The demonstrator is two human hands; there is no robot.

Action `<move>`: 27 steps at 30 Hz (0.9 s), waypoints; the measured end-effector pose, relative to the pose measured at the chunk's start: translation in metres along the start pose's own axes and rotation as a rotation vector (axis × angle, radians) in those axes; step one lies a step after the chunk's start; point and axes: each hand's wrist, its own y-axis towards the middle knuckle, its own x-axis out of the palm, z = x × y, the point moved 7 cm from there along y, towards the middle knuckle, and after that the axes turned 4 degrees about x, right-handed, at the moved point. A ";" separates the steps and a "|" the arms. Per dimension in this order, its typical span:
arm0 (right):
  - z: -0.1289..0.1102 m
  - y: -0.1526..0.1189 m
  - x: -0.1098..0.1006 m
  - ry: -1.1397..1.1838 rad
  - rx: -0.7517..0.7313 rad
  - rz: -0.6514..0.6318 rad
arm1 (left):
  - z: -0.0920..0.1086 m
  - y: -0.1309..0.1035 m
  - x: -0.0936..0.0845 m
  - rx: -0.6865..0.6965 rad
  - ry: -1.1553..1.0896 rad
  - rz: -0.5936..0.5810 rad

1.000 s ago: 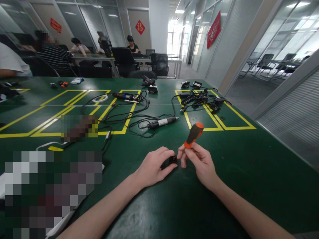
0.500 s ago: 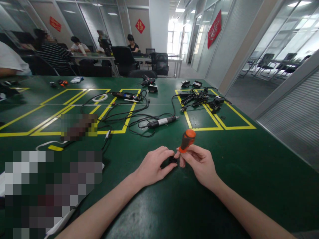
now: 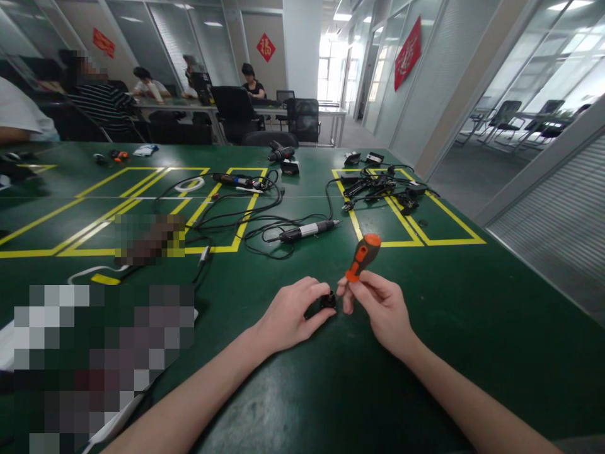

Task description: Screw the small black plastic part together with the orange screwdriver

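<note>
Between thumb and fingers, my left hand [image 3: 295,315] grips a small black part [image 3: 328,300] low over the green table; its exact kind is too small to make out. A screwdriver [image 3: 363,255] with an orange and grey handle is pinched in my right hand [image 3: 380,309], the handle pointing up and leaning right. Its shaft and tip are hidden by my fingers. Both hands are close together, with a narrow gap between the black part and my right fingertips.
Ahead on the green table [image 3: 454,290] lie a silver-and-black corded electric screwdriver [image 3: 307,231], a heap of black cabled devices [image 3: 378,186] and a power drill [image 3: 280,152]. Loose black cables [image 3: 222,221] stretch leftward. Several people sit farther back.
My right hand has shifted slightly, and the screwdriver handle has risen, turned and tipped further right, away from the black part. The left hand stays in place.
</note>
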 end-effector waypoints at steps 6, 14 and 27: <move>0.003 -0.001 0.002 0.044 -0.005 -0.015 | 0.001 0.001 0.000 -0.002 0.012 -0.004; 0.003 0.000 0.000 0.000 0.020 -0.005 | 0.000 0.000 0.001 -0.016 0.007 -0.012; -0.004 0.000 0.001 -0.050 0.011 0.003 | 0.001 -0.001 0.001 -0.011 -0.004 0.000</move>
